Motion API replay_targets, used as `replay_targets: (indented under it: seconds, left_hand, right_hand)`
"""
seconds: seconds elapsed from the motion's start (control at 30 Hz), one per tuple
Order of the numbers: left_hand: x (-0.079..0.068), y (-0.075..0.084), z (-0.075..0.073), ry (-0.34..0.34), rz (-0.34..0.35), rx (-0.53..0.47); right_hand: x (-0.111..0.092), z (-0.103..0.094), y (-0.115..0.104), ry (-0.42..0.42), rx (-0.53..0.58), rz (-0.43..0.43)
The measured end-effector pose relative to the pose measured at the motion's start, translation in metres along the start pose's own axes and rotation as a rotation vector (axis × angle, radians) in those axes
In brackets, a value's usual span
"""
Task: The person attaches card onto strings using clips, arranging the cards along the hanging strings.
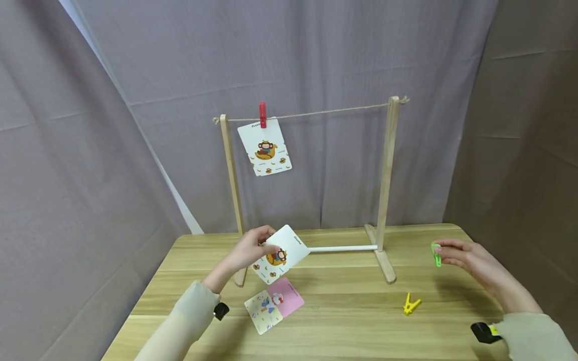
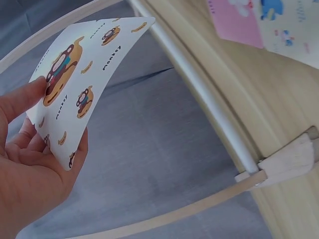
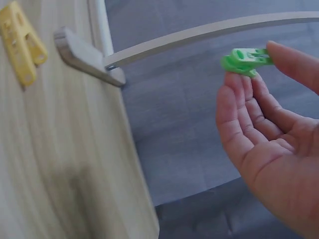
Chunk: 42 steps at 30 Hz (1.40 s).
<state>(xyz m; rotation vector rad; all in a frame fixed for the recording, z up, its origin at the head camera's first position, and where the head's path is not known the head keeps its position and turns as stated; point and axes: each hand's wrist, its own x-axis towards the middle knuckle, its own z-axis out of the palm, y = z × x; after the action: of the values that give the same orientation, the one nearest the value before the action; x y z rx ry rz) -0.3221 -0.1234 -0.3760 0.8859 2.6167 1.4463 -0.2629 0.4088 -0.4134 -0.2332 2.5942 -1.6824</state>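
My left hand pinches a white card printed with a monkey on a banana, thumb over its face in the left wrist view. The card is tilted, above the table. Below it lie a pink card and a pale yellow card, side by side. Off to the right, my right hand pinches a green clothespin between thumb and fingertips, over the table. A yellow clothespin lies on the table, left of and nearer than that hand.
A wooden stand with a left post and right post carries a twine line. On it a red clothespin holds another monkey card near the left post. A white rod runs low between the posts. Grey curtains surround the table.
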Motion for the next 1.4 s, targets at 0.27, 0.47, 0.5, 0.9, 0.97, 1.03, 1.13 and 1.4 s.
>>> replay_targets:
  seconds: [0.27, 0.47, 0.5, 0.9, 0.97, 1.03, 1.13, 1.4]
  left_hand:
    - [0.007, 0.013, -0.003, 0.011, -0.02, -0.052]
    - [0.012, 0.02, -0.012, 0.06, 0.003, -0.028]
    - [0.013, 0.021, -0.014, 0.071, 0.005, -0.022]
    - [0.031, 0.046, -0.035, 0.179, 0.034, -0.005]
    - [0.035, 0.049, -0.036, 0.185, 0.04, -0.02]
    - [0.038, 0.051, -0.038, 0.187, 0.044, -0.041]
    - [0.042, 0.055, -0.041, 0.199, 0.05, -0.088]
    - [0.048, 0.062, -0.053, 0.269, 0.091, -0.23]
  right_hand:
    - [0.005, -0.007, -0.015, 0.049, 0.062, -0.107]
    - [0.01, -0.007, -0.03, 0.099, 0.13, -0.181]
    - [0.011, -0.007, -0.033, 0.103, 0.156, -0.194]
    - [0.026, -0.014, -0.067, 0.145, 0.41, -0.301]
    - [0.029, -0.016, -0.071, 0.153, 0.425, -0.316]
    - [0.03, -0.017, -0.075, 0.166, 0.44, -0.327]
    - [0.031, -0.019, -0.08, 0.191, 0.46, -0.348]
    - [0.036, -0.021, -0.093, 0.299, 0.505, -0.387]
